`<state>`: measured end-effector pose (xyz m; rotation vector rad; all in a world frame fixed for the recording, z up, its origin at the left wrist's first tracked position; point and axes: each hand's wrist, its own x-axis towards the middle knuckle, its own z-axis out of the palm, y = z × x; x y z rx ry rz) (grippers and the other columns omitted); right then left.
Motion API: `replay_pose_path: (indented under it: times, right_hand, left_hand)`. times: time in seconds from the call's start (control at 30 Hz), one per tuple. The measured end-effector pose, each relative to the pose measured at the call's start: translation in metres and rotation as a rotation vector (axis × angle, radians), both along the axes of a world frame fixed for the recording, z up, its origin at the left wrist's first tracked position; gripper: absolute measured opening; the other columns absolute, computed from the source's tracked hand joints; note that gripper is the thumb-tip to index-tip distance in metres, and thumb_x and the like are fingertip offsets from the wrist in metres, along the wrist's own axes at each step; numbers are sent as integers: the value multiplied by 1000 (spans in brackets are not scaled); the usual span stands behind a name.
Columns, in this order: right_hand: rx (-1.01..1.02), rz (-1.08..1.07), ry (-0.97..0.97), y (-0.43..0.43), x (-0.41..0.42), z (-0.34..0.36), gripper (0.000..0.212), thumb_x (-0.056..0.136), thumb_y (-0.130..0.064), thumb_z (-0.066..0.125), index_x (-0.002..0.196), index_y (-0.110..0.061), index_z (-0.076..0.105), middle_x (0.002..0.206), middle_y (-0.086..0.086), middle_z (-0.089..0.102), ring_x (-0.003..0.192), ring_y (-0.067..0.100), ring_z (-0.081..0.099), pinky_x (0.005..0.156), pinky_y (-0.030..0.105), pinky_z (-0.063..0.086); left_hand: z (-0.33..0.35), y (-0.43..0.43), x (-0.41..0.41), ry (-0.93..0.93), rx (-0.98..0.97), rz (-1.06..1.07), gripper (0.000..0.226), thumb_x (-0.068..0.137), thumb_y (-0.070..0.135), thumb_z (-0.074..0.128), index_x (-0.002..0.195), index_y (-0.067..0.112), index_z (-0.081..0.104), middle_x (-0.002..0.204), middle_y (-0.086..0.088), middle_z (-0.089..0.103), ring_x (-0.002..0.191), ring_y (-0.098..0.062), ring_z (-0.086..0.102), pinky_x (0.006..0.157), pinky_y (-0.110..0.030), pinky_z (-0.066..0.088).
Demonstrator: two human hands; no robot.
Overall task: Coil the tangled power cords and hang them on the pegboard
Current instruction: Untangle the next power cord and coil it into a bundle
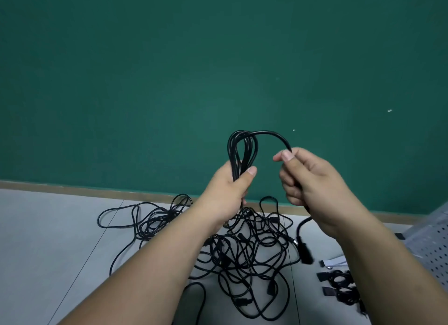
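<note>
Both forearms reached forward and up. The left grip (230, 191) was clamped round a looped black rubber power cord (238, 148) (thumb uppermost), and the right grip (312, 186) pinched its arching strand. A tangled pile of black cords (247, 252) lay on the grey floor (60, 227) below.

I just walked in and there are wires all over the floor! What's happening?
A person is coiling a black power cord. The left hand grips the gathered loops, and the right hand holds the next stretch, which arches over to them. A tangled pile of more cords lies on the floor below. Some bundled cords sit at the right near the pegboard.
</note>
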<state>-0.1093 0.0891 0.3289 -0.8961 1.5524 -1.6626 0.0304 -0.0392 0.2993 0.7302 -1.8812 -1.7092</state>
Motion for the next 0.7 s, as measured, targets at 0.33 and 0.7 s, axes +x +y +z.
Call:
replay_pose_path:
  times: [0.33,0.7]
  right_hand:
    - [215,-247,359,-6,8,-19,41,103,-42,61,70,-20,71,53,-8,53,55,17,40,63,35,37]
    - [191,-256,332,-8,5,-25,18,106,-36,62,99,-28,76,63,-4,64,52,19,59,59,38,53]
  left_hand:
    - [-8,28,-8,1,-50,-134,23,114,29,46,128,28,64,77,15,54,73,-12,50,70,-33,51]
    - [-3,28,-9,5,46,-91,21,113,28,48,94,31,56,66,2,39,53,-13,40,51,-32,48]
